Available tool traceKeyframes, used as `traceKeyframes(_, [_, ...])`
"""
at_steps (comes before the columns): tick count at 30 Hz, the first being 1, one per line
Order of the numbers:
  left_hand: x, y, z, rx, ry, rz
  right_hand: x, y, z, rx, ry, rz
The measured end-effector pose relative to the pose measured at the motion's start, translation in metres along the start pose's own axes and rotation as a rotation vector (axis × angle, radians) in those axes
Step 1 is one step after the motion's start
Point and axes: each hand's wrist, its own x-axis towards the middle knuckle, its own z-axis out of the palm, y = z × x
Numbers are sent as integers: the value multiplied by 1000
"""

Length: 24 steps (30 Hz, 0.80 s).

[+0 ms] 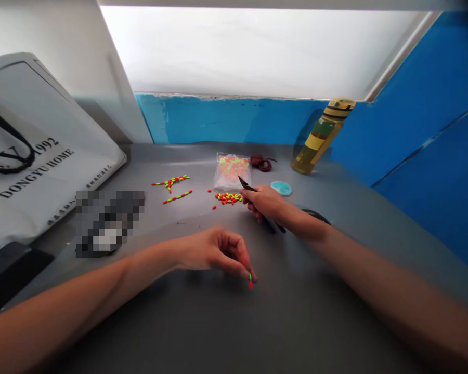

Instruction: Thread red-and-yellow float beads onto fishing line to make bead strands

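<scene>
Between the thumb and fingertips of my left hand [222, 252] is a small green and red bead piece [250, 284], held over the near part of the grey table. My right hand [263, 201] is closed around a dark pair of pliers [246, 184], whose tip points up and to the left. Just left of my right hand lies a pile of loose red and green beads [228, 198]. Behind the pile sits a clear bag of the same beads [233, 171]. Farther left are a strung row [177, 197] and a small heap of bead rows [171, 182].
A yellow-capped bottle [322, 137] stands at the back right. Dark red cord [261, 163] and a light blue disc [281, 188] lie near my right hand. A large white bag [42, 145] leans at the left, beside a pixelated dark object [109, 223].
</scene>
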Motion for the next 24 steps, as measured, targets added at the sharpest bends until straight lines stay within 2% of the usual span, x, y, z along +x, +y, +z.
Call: traceKeyframes(24, [1, -1, 0, 65, -15, 32, 2, 2, 1, -3, 21, 7])
